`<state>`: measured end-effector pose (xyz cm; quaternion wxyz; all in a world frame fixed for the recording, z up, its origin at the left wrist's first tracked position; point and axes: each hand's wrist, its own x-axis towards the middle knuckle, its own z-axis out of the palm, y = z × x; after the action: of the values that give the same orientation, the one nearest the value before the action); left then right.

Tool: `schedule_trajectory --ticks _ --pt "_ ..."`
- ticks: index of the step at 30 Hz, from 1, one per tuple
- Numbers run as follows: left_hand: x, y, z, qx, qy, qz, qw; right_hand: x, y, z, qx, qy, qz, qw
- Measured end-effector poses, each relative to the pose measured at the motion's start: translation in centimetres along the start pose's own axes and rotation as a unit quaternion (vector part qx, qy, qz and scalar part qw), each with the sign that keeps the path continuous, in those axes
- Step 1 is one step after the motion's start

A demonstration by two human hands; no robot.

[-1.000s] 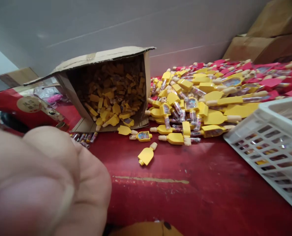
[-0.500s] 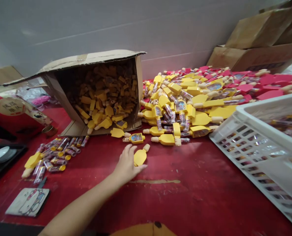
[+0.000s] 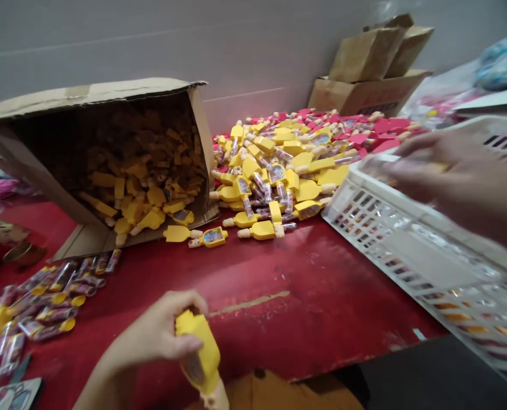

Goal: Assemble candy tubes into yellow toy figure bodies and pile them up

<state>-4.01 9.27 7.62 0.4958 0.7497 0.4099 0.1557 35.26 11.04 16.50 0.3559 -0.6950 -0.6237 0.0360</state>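
Observation:
My left hand [image 3: 172,324] is closed around a yellow plastic toy piece [image 3: 208,347] with a beige stub end, low over the front of the red table [image 3: 244,267]. The stub points down toward the bottom of the view. My right hand [image 3: 436,165] is over the rim of the white plastic basket [image 3: 407,250] at the right; motion smears its fingers, so I cannot make out what they hold. Clear tubes with yellow caps [image 3: 57,290] lie in a cluster at the left. Several loose yellow pieces [image 3: 214,236] lie near the pile.
A cardboard box [image 3: 200,136] on its side holds many yellow pieces. Beside it is a heap of yellow pieces [image 3: 308,188] and pink pieces [image 3: 385,128]. Stacked cartons [image 3: 364,57] stand behind. A small bowl [image 3: 25,253] sits at far left.
My left hand has picked up the yellow toy piece from the table and drawn it closer to me. My right hand has come into view over the basket. The view has shifted right.

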Motion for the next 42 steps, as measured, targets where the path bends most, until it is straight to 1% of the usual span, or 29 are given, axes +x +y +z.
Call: schedule_trajectory --ticks 1,2,3,4,5,6,7,8,9,10,11,12,13,15,16,17,19,22,24,26,28,30,32,34,36,39,41,42 --pt "-0.1 -0.1 0.8 -0.060 -0.035 -0.017 0.997 -1.4 -1.3 1.6 0.048 -0.040 -0.017 0.998" --pt "-0.1 -0.3 2.0 -0.137 -0.055 -0.042 0.988 -2.8 -2.6 3.3 0.104 -0.100 -0.040 0.989" --pt "-0.1 -0.6 3.2 -0.221 -0.066 -0.065 0.971 -4.3 -3.7 5.1 0.164 -0.178 -0.042 0.969" --pt "0.0 -1.0 4.5 -0.303 -0.075 -0.080 0.947 -5.7 -4.7 6.8 0.226 -0.247 -0.022 0.942" --pt "-0.1 -1.3 5.7 -0.372 -0.087 -0.087 0.920 -6.9 -5.4 8.4 0.282 -0.302 0.007 0.910" --pt "-0.2 -1.6 6.7 -0.423 -0.107 -0.088 0.895 -8.0 -5.9 9.8 0.331 -0.341 0.037 0.879" --pt "-0.4 -1.9 7.4 -0.453 -0.131 -0.087 0.877 -8.8 -6.1 11.0 0.369 -0.361 0.057 0.855" --pt "-0.8 -2.1 7.9 -0.466 -0.155 -0.088 0.866 -9.4 -6.3 11.9 0.397 -0.366 0.060 0.840" --pt "-1.1 -2.2 8.1 -0.469 -0.175 -0.094 0.861 -9.8 -6.3 12.6 0.419 -0.361 0.047 0.831" --pt "-1.5 -2.3 8.0 -0.467 -0.187 -0.099 0.859 -10.1 -6.2 13.1 0.434 -0.356 0.024 0.827" --pt "-1.8 -2.3 7.8 -0.463 -0.182 -0.103 0.861 -10.3 -6.1 13.4 0.441 -0.356 -0.004 0.824" --pt "-2.1 -2.2 7.4 -0.459 -0.162 -0.105 0.867 -10.3 -6.0 13.5 0.436 -0.363 -0.035 0.823" --pt "-2.2 -2.1 7.0 -0.453 -0.128 -0.105 0.876 -10.4 -5.8 13.5 0.414 -0.373 -0.071 0.827" --pt "-2.0 -1.8 6.1 -0.422 -0.058 -0.109 0.898 -10.3 -5.5 13.1 0.331 -0.377 -0.164 0.850" --pt "-1.8 -1.5 5.7 -0.397 -0.034 -0.113 0.910 -10.3 -5.4 12.8 0.278 -0.364 -0.217 0.862" --pt "-1.5 -1.2 5.3 -0.371 -0.024 -0.120 0.921 -10.2 -5.3 12.6 0.229 -0.344 -0.268 0.870" --pt "-0.9 -0.7 5.0 -0.330 -0.040 -0.135 0.933 -10.2 -5.2 12.0 0.146 -0.304 -0.356 0.872" --pt "-0.2 0.1 5.1 -0.280 -0.090 -0.163 0.942 -10.6 -5.4 11.3 0.044 -0.260 -0.458 0.849" --pt "-0.1 0.4 5.6 -0.247 -0.111 -0.174 0.947 -11.0 -5.7 11.0 0.004 -0.240 -0.503 0.830" --pt "-0.3 0.5 6.3 -0.201 -0.110 -0.166 0.959 -11.6 -5.8 10.8 -0.014 -0.241 -0.522 0.818" --pt "-0.7 0.5 7.1 -0.124 -0.093 -0.146 0.977 -12.3 -5.9 10.6 -0.015 -0.266 -0.523 0.810" --pt "-1.3 0.4 8.0 -0.043 -0.073 -0.131 0.988 -13.0 -5.8 10.5 -0.008 -0.295 -0.505 0.811" --pt "-1.8 0.1 8.8 -0.004 -0.064 -0.122 0.990 -13.6 -5.7 10.4 0.001 -0.329 -0.473 0.818" --pt "-2.4 -0.2 9.6 0.005 -0.062 -0.115 0.991 -14.2 -5.6 10.4 0.014 -0.380 -0.429 0.819" --pt "-2.8 -0.5 10.2 0.015 -0.071 -0.108 0.992 -14.8 -5.6 10.3 0.033 -0.440 -0.378 0.814" --pt "-3.4 -0.9 11.0 0.047 -0.110 -0.090 0.989 -15.9 -5.5 10.1 0.056 -0.527 -0.307 0.790" --pt "-3.7 -1.0 11.3 0.075 -0.143 -0.076 0.984 -16.7 -5.5 10.1 0.078 -0.568 -0.260 0.777" --pt "-3.7 -1.0 11.3 0.088 -0.155 -0.072 0.981 -17.1 -5.4 10.2 0.096 -0.579 -0.227 0.777"
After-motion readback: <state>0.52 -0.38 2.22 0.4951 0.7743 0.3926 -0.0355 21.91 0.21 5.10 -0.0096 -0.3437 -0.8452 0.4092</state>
